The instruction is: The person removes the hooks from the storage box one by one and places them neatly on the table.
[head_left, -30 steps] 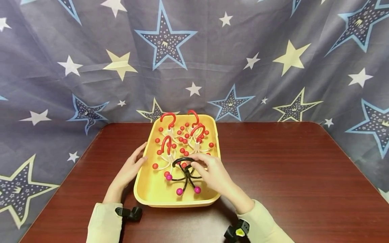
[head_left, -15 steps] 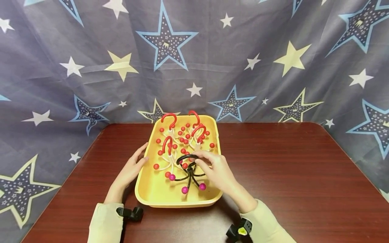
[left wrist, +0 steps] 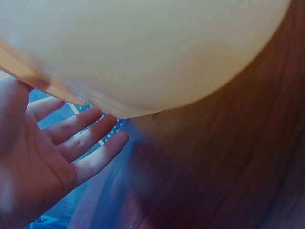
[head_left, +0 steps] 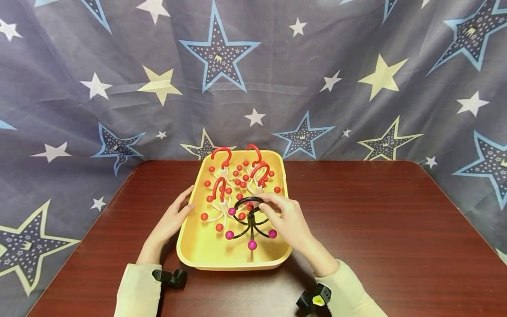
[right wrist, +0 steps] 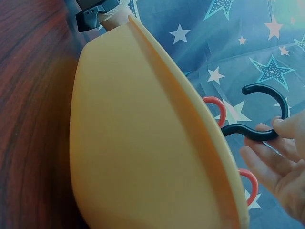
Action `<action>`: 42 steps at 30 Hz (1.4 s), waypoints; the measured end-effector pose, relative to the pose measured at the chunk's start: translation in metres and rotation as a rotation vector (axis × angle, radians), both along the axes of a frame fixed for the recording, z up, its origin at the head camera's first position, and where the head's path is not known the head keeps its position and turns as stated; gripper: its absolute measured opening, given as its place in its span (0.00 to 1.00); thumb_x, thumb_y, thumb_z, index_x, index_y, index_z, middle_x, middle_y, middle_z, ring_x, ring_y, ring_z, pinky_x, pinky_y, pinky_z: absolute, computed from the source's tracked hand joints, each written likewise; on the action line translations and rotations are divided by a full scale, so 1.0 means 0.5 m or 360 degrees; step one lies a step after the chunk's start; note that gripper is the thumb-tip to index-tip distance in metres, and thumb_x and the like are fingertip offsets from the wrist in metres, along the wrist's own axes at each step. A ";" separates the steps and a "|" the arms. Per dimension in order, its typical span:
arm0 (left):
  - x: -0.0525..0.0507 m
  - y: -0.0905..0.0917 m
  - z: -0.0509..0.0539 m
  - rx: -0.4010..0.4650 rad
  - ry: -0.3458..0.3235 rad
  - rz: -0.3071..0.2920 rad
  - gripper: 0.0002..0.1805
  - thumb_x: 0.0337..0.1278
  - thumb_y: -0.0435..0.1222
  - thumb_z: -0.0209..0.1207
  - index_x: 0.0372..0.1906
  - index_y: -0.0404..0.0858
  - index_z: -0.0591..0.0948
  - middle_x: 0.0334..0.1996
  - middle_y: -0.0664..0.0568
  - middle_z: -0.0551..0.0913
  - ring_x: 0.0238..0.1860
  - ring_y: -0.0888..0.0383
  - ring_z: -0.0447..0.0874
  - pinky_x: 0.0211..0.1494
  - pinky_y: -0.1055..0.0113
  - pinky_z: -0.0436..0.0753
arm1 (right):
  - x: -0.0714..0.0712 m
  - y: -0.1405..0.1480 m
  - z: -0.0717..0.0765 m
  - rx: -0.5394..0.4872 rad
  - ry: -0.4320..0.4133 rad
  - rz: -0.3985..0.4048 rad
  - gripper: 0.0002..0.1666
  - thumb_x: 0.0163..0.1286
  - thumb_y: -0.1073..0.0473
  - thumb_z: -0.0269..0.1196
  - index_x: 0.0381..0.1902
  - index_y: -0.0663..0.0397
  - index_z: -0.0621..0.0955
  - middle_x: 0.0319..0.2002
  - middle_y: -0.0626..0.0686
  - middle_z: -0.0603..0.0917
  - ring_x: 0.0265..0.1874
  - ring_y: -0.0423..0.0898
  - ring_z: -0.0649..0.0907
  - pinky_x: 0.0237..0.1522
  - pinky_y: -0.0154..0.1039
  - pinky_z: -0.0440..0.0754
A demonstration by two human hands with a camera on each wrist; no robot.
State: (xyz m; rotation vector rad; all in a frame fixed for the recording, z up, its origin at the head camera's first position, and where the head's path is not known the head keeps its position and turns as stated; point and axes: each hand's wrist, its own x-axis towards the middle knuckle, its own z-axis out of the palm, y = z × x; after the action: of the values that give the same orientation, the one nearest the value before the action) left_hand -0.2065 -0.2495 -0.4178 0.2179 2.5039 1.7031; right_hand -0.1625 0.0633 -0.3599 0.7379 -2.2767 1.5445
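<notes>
Black hanger (head_left: pixel 251 219), yellow tray's (head_left: pixel 233 267) 5 o'clock | right grip (head_left: pixel 288 220) pinching its hook (head_left: pixel 247 199); left grip (head_left: pixel 171 219) spread, 9 o'clock | risk: low swing toward 11 o'clock could snag magenta balls (head_left: pixel 252 245) among red-hooked hangers (head_left: pixel 222 207)

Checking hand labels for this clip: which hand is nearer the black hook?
Right. The right hand pinches the black hook; the left hand touches the left rim of the yellow tray, away from the hook.
</notes>
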 end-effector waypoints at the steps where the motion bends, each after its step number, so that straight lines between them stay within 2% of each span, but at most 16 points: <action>1: 0.000 0.000 0.000 -0.0003 0.0000 0.0001 0.30 0.67 0.38 0.44 0.71 0.51 0.50 0.57 0.35 0.66 0.48 0.46 0.76 0.41 0.66 0.79 | 0.000 0.001 0.001 -0.0007 -0.0006 0.0002 0.11 0.64 0.63 0.59 0.44 0.56 0.82 0.41 0.53 0.84 0.37 0.41 0.84 0.40 0.32 0.79; 4: 0.001 0.000 0.000 -0.0009 -0.0001 0.0002 0.30 0.67 0.38 0.44 0.71 0.51 0.50 0.57 0.35 0.66 0.48 0.46 0.76 0.42 0.66 0.79 | 0.000 0.004 0.004 -0.0028 -0.0001 0.0005 0.12 0.63 0.64 0.59 0.45 0.57 0.81 0.43 0.53 0.84 0.37 0.43 0.84 0.41 0.32 0.79; 16: 0.002 0.001 0.000 -0.0013 0.0007 0.0002 0.30 0.67 0.38 0.44 0.71 0.50 0.50 0.57 0.35 0.66 0.49 0.45 0.75 0.42 0.67 0.79 | -0.001 0.015 0.009 -0.0083 0.0073 -0.0008 0.12 0.63 0.64 0.59 0.45 0.55 0.81 0.34 0.52 0.85 0.36 0.41 0.84 0.41 0.32 0.80; 24: 0.002 0.003 0.002 -0.0018 0.0000 0.0002 0.30 0.67 0.38 0.44 0.71 0.51 0.50 0.57 0.35 0.65 0.49 0.45 0.75 0.43 0.65 0.79 | -0.007 0.022 0.011 -0.0122 0.0100 -0.0030 0.12 0.63 0.64 0.59 0.44 0.59 0.81 0.35 0.57 0.85 0.33 0.44 0.85 0.37 0.33 0.80; 28: 0.002 0.002 0.001 -0.0011 -0.0002 0.0002 0.30 0.67 0.38 0.44 0.71 0.50 0.50 0.58 0.35 0.65 0.49 0.45 0.75 0.42 0.65 0.79 | -0.008 0.024 0.010 -0.0116 0.0106 -0.0043 0.12 0.62 0.65 0.59 0.44 0.60 0.81 0.35 0.56 0.85 0.33 0.44 0.85 0.37 0.32 0.80; 36: 0.001 0.000 -0.001 0.0006 0.0006 -0.0013 0.30 0.67 0.38 0.44 0.71 0.49 0.49 0.58 0.35 0.65 0.49 0.46 0.75 0.42 0.67 0.79 | -0.009 0.030 0.014 -0.0123 0.0117 -0.0087 0.11 0.63 0.64 0.59 0.43 0.58 0.81 0.34 0.53 0.85 0.30 0.45 0.84 0.35 0.33 0.81; 42: 0.000 0.000 -0.002 0.0012 0.0009 -0.0013 0.30 0.67 0.38 0.44 0.71 0.49 0.50 0.58 0.35 0.65 0.49 0.45 0.75 0.42 0.67 0.79 | -0.010 0.037 0.018 -0.0163 0.0119 -0.0090 0.11 0.63 0.65 0.59 0.43 0.56 0.82 0.35 0.53 0.85 0.31 0.42 0.83 0.36 0.34 0.81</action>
State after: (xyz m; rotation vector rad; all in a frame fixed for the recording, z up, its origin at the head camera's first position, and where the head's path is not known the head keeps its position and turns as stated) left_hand -0.2063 -0.2493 -0.4186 0.2339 2.4974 1.7116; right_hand -0.1673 0.0817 -0.3507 0.6862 -2.1289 1.5678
